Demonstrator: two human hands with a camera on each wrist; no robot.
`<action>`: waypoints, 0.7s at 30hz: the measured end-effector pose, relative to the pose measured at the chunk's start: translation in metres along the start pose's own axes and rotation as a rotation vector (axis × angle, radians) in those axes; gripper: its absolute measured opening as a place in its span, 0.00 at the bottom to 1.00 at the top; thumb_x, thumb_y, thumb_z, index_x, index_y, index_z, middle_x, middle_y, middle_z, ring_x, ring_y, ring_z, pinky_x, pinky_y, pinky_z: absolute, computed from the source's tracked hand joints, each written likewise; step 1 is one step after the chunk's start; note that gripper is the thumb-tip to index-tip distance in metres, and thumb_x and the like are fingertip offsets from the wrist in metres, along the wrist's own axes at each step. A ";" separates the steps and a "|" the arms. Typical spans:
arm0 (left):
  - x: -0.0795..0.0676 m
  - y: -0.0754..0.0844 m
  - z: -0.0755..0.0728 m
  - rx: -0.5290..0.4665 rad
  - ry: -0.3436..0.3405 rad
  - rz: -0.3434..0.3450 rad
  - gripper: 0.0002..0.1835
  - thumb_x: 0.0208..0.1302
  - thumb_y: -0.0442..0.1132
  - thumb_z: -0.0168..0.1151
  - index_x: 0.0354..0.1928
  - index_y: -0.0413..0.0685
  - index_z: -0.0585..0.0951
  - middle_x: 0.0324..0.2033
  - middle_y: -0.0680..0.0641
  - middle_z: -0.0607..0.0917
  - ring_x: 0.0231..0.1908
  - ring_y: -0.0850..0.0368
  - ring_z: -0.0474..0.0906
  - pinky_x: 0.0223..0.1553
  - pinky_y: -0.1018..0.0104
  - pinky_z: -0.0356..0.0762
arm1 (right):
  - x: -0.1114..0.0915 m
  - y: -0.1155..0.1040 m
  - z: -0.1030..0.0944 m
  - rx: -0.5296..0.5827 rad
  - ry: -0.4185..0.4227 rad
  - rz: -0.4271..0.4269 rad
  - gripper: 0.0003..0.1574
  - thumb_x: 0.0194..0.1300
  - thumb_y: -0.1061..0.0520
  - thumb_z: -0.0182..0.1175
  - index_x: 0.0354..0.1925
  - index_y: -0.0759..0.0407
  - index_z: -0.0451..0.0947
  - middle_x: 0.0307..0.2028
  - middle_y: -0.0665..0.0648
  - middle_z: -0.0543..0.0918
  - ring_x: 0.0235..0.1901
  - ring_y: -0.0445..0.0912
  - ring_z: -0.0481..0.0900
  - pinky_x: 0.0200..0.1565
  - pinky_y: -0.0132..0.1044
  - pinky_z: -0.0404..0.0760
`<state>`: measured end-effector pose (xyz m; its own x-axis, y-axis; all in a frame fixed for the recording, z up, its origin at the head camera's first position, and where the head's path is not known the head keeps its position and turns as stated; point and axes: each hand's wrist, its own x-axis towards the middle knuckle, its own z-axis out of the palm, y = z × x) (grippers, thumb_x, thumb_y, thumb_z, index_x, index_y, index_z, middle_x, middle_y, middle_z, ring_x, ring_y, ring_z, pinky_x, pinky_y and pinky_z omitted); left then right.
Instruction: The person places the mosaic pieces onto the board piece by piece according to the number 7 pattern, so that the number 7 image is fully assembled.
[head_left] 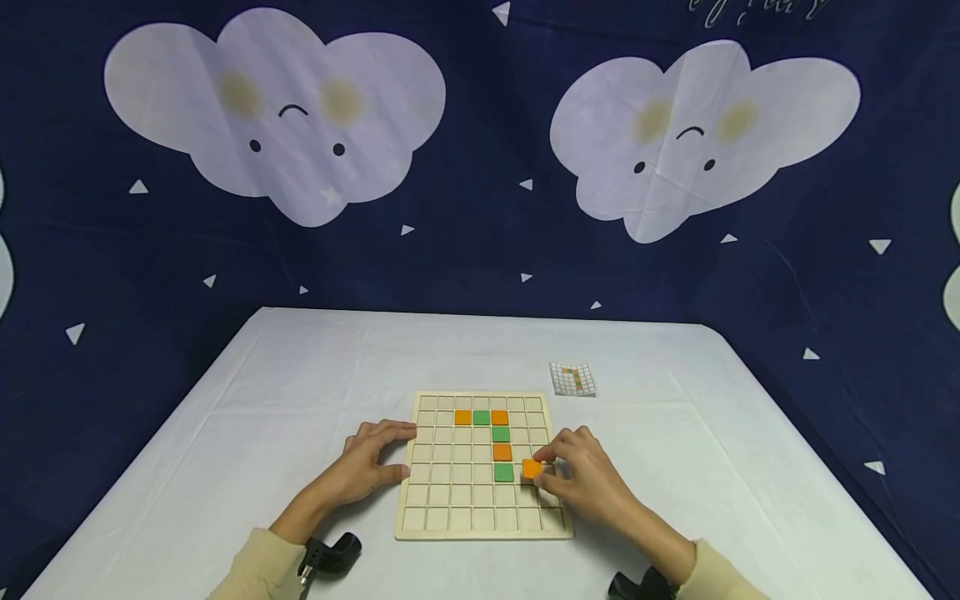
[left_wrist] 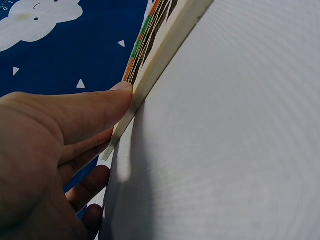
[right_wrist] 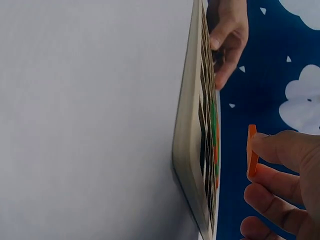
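A wooden grid board (head_left: 438,521) lies on the table. Orange and green square tiles (head_left: 482,417) sit in its cells, forming a row near the far side and a column running toward the person. At the board's left edge rests my left hand (head_left: 371,462), thumb and fingertips touching the rim some way apart; the left wrist view shows the thumb (left_wrist: 95,110) against the rim. Over the right part of the board, my right hand (head_left: 588,475) pinches an orange tile (head_left: 531,469) between thumb and fingers. In the right wrist view this tile (right_wrist: 252,150) is edge-on, held above the board surface.
A small card (head_left: 573,379) printed with a coloured grid pattern lies beyond the board's far right corner. White cloth covers the table (head_left: 262,400). Behind it hangs a dark blue cloth (head_left: 480,250) with cloud shapes. Each wrist wears a black device (head_left: 337,554).
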<state>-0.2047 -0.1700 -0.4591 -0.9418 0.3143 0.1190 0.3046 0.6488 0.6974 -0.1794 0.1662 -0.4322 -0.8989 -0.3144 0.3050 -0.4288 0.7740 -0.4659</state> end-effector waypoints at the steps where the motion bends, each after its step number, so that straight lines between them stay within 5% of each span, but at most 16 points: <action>1: 0.000 0.000 0.000 -0.001 -0.001 -0.001 0.27 0.51 0.40 0.69 0.56 0.50 0.77 0.62 0.51 0.74 0.60 0.50 0.62 0.53 0.53 0.51 | 0.000 -0.001 0.001 0.004 -0.004 -0.006 0.11 0.48 0.54 0.71 0.35 0.47 0.83 0.31 0.42 0.77 0.37 0.35 0.63 0.40 0.33 0.65; 21: 0.000 0.002 -0.001 -0.010 -0.008 -0.009 0.27 0.51 0.41 0.69 0.56 0.50 0.77 0.62 0.51 0.74 0.60 0.50 0.61 0.53 0.53 0.51 | -0.004 -0.014 0.019 -0.035 0.011 -0.159 0.12 0.45 0.52 0.71 0.33 0.48 0.83 0.29 0.41 0.76 0.34 0.34 0.60 0.39 0.30 0.63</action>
<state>-0.2042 -0.1698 -0.4571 -0.9434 0.3140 0.1066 0.2944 0.6448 0.7054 -0.1711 0.1458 -0.4427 -0.8190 -0.4283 0.3818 -0.5618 0.7339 -0.3819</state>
